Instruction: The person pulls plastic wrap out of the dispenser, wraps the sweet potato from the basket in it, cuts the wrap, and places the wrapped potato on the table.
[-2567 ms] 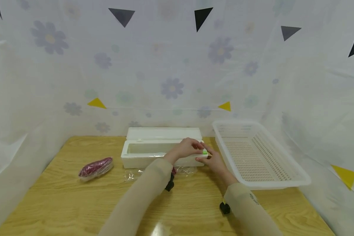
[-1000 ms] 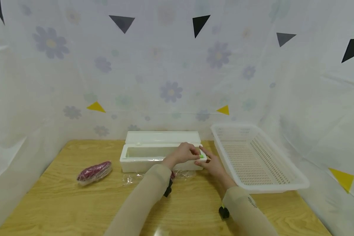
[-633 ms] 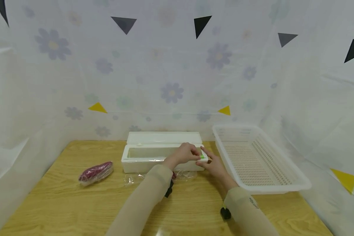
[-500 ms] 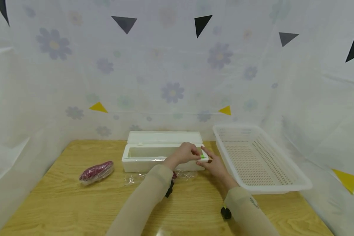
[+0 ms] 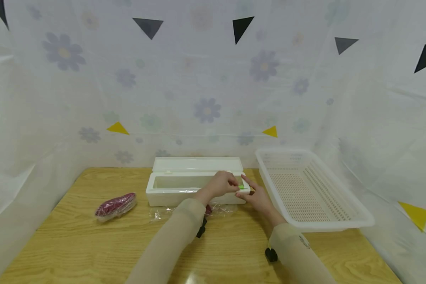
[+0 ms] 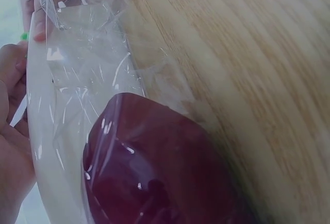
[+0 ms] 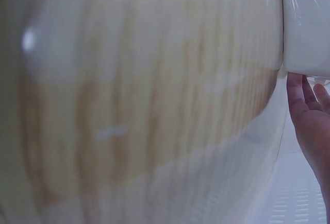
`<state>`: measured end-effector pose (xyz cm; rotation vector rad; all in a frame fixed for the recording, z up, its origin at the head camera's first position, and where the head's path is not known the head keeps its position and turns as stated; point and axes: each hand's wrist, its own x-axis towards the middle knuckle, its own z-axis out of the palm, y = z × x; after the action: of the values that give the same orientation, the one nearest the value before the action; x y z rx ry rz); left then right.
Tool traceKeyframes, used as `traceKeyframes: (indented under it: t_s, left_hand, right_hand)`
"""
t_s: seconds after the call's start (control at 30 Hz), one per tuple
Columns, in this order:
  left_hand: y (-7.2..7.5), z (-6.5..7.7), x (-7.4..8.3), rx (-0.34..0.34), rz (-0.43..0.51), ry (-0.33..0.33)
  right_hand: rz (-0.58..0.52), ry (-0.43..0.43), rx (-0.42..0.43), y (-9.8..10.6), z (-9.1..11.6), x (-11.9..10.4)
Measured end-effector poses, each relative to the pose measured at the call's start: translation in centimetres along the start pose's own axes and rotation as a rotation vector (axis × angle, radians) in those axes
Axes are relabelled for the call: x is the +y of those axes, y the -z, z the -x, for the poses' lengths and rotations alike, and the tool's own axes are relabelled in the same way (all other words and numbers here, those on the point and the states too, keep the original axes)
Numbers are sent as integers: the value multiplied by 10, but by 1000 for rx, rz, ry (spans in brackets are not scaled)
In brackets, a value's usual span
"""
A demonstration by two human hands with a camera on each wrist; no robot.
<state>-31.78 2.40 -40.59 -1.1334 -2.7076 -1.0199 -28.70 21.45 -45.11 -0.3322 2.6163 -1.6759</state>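
A white cling film dispenser (image 5: 163,198) stands at the back of the table, its lid (image 5: 198,164) raised. My left hand (image 5: 218,184) reaches over it and pinches the small green slide cutter (image 5: 241,187) near the right end of the front edge. Thumb in front and fingers behind, my right hand (image 5: 258,198) grips the dispenser's right end. Clear film (image 6: 87,59) hangs over its front and onto the table. Under my left forearm, mostly hidden in the head view, lies a glossy dark-red vegetable (image 6: 154,167) with film against it.
A purple-red vegetable (image 5: 115,207) wrapped in film lies on the left of the wooden table (image 5: 74,244). On the right is a white perforated basket (image 5: 330,227), close beside my right hand. A flower-patterned sheet (image 5: 177,79) hangs behind the dispenser.
The green slide cutter and my left hand have shifted slightly left along the dispenser's edge. My right hand keeps its grip on the right end.
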Motion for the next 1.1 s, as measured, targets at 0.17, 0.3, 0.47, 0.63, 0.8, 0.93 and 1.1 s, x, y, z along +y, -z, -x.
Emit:
traceKeyframes:
  t_s: [0.17, 0.3, 0.47, 0.63, 0.8, 0.93, 1.1]
  left_hand:
    - [2, 2, -2, -4, -24, -19]
    - [2, 3, -4, -3, -27, -22]
    - [3, 4, -4, -5, -26, -27]
    - [5, 7, -4, -6, -35, -22]
    - [8, 12, -6, -6, -37, -3]
    - [9, 16, -12, 11, -31, -13]
    - [12, 18, -16, 20, -11, -16]
  right_hand:
    - [-3, 9, -26, 1, 4, -13]
    - [1, 3, -42, 2, 9, -26]
    - [6, -4, -38, 2, 8, -21]
    - [58, 5, -11, 0, 0, -3]
    - [89, 11, -2, -6, -3, 3]
    - [83, 6, -7, -6, -4, 2]
    - [70, -6, -1, 1, -3, 4]
